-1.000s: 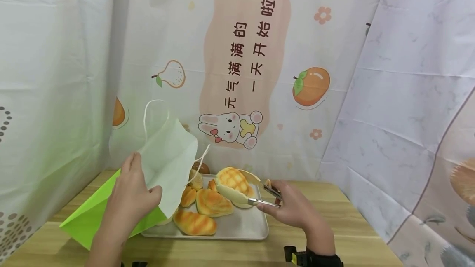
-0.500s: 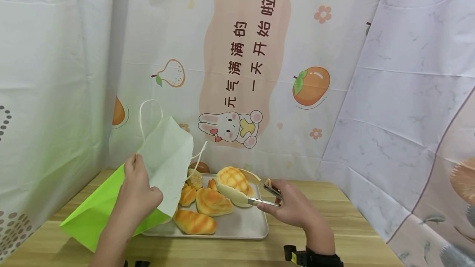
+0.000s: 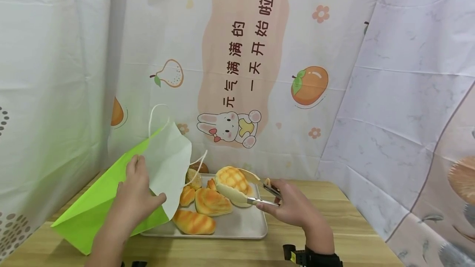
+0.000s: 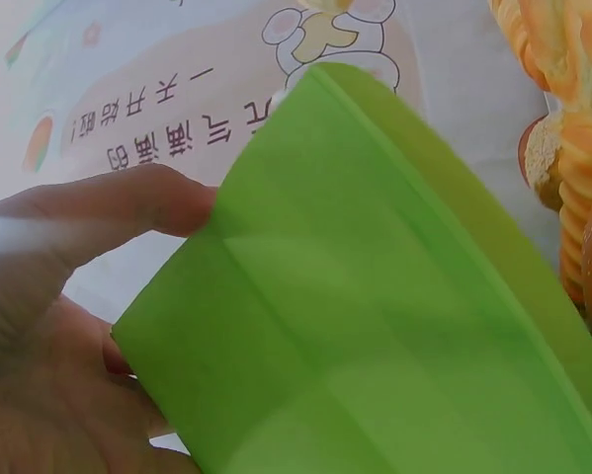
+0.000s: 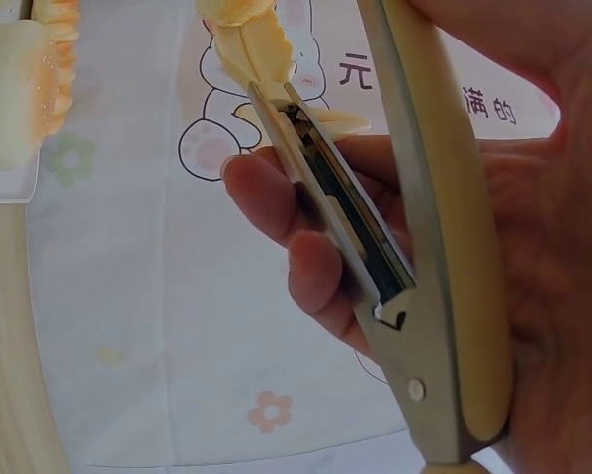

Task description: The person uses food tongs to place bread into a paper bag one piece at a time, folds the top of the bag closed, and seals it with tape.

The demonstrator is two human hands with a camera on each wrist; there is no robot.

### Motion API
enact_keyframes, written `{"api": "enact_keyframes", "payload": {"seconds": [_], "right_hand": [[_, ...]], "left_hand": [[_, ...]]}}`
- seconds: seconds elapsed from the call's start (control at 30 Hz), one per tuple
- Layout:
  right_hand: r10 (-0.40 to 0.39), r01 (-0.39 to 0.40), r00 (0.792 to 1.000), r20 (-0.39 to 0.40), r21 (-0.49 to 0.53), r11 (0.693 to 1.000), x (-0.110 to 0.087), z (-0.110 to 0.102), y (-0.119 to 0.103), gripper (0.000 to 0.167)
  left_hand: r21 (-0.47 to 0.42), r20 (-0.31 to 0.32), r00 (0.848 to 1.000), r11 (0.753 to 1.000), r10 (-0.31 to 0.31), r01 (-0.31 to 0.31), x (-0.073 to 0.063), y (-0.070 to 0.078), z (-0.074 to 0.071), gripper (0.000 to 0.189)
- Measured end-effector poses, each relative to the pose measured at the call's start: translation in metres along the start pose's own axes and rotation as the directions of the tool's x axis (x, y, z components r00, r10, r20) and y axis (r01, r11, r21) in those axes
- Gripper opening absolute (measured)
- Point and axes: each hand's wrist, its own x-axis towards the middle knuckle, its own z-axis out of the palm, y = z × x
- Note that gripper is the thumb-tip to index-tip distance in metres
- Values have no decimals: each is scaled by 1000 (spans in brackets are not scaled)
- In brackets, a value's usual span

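A green paper bag [image 3: 98, 201] with a white inside leans on its side, its mouth tilted right toward the bread and its white cord handles loose. My left hand [image 3: 133, 197] holds the bag, thumb spread to the right across the white inside; in the left wrist view a fingertip meets the edge of the green paper [image 4: 325, 296]. My right hand [image 3: 291, 205] grips metal-handled tongs [image 3: 231, 195] with broad cream tips. These tips stand on either side of a round bun [image 3: 231, 177] with a crosshatched top, at the tray's right end.
A pale tray [image 3: 243, 228] on the wooden table [image 3: 315, 234] bears several breads, among them an oblong roll [image 3: 194, 222] at the front and a folded pastry [image 3: 212, 202] behind it. A printed curtain [image 3: 282, 143] hangs close behind. The bag overlaps the tray's left end.
The bag's upper green side has come into view above my left fingers, and its handles and mouth have shifted slightly. My right hand, the tongs and the bun have hardly moved.
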Motion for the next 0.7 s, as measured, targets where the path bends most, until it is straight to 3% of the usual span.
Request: {"api": "enact_keyframes", "payload": {"seconds": [0.23, 0.4, 0.7], "right_hand": [[19, -19, 1000, -24, -18, 1000, 1, -2, -5, 63], [44, -45, 998, -40, -21, 999, 2, -2, -9, 66], [-11, 9, 998, -58, -30, 1000, 3, 2, -20, 68]], "left_hand": [[44, -33, 999, 998, -41, 43, -3, -6, -8, 114], [84, -42, 997, 994, -60, 64, -3, -5, -10, 113], [114, -86, 996, 993, -27, 37, -6, -1, -10, 107]]}}
